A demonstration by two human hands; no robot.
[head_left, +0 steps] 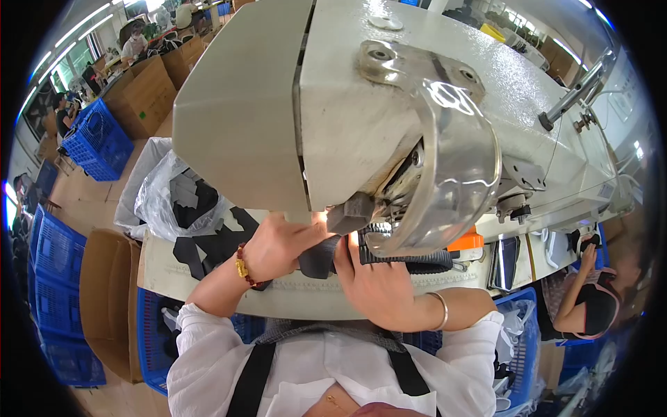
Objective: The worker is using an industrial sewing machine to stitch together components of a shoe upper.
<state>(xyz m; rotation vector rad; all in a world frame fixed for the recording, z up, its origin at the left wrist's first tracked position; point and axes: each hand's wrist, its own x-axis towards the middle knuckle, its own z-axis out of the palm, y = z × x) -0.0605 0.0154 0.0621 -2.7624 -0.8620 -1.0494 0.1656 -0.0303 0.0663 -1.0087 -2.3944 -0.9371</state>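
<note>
I find the dark piece at mid-frame, just below the sewing machine and between the two hands. The left hand has its fingers curled nearly closed on the piece's upper left side; the right hand lies along its right side, fingers fairly straight, but its tips pass under the machine and I cannot tell whether they pinch. A black ribbed strip sits right of centre, below the clear guard. I judge the work on this piece to be under way; no stitching is visible to me, so I cannot certify how much is done. Loose dark cut pieces at left of centre probably remain to be handled, their count unclear
</note>
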